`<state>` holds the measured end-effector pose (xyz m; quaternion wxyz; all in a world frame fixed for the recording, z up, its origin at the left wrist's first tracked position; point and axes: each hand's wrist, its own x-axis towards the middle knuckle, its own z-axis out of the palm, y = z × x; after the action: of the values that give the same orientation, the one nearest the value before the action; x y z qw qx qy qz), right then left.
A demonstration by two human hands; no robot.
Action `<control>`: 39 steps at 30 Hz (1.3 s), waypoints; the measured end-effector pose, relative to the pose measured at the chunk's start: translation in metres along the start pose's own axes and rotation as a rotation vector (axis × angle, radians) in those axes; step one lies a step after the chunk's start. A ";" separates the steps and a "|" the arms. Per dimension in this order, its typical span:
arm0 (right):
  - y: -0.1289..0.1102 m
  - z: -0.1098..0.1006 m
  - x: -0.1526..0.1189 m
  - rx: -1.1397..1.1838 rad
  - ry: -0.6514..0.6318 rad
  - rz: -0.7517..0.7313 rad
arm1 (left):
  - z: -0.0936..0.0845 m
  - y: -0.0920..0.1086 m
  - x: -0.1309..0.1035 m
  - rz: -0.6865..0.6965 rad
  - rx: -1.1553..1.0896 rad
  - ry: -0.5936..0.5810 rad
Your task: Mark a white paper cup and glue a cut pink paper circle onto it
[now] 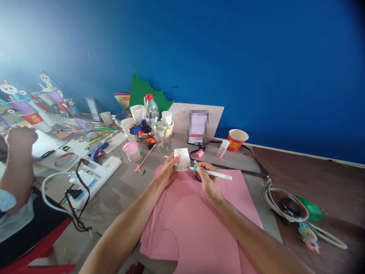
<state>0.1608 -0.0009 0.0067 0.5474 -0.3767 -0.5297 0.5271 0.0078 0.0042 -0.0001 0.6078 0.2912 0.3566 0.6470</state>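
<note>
My left hand (169,169) grips a small white paper cup (182,156) by its left side, thumb on the front. Pink lines mark its top corners and a teal drawn pattern runs along its lower part. In my right hand (210,182) is a white marker (218,174) with a teal tip end, pointing left at the cup's lower right edge. Whether the tip touches is too small to tell. Both hands are over stacked pink paper sheets (205,224). Just left stands a decorated cup with a pink top (131,151).
Beyond the hands stand a glass jar (162,139), a red-capped bottle (152,108), a glue stick (222,148) and a red paper cup (237,140). Leftward lie a power strip (98,179) with cables and a glue gun (98,151). Another person's arm (19,163) is at far left.
</note>
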 end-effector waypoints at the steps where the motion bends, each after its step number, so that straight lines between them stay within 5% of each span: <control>1: 0.000 0.000 0.000 -0.005 -0.004 -0.001 | 0.000 0.000 0.000 -0.001 0.004 0.001; 15: 0.016 -0.003 0.004 0.108 0.053 0.091 | -0.005 -0.004 0.003 -0.027 -0.024 0.026; 39: 0.001 0.000 -0.001 0.007 0.040 -0.024 | -0.001 -0.001 0.003 -0.023 -0.048 0.023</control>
<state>0.1606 -0.0013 0.0059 0.5655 -0.3789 -0.5211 0.5148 0.0069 0.0069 -0.0019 0.6177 0.2650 0.3516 0.6516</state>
